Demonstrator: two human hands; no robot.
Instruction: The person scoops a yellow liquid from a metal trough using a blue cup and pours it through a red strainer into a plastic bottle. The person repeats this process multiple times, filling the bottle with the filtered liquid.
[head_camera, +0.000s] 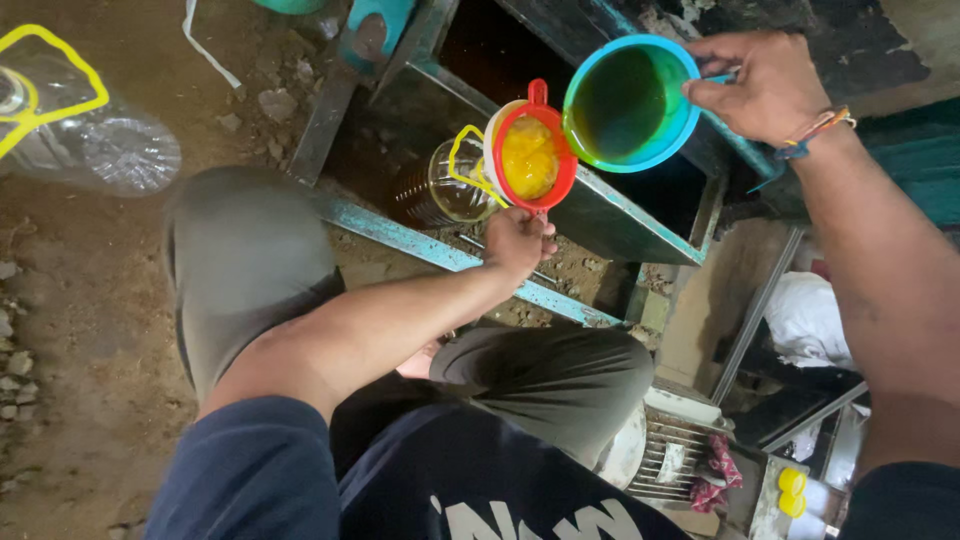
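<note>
My left hand (518, 240) grips the handle of a red strainer (532, 157) holding yellow liquid, set in a white funnel over the mouth of a clear plastic bottle (440, 188) with a yellow handle. My right hand (765, 85) holds a blue-and-green mug (628, 103) by its handle, tilted toward the strainer, with oily yellow liquid inside. The bottle holds dark golden liquid and stands inside a blue metal frame (420, 242).
An empty clear bottle with a yellow handle (75, 125) lies on the dirt ground at upper left. My knees in grey trousers (245, 260) are below the frame. A white wire-fronted object (665, 455) and yellow caps (792, 490) sit at lower right.
</note>
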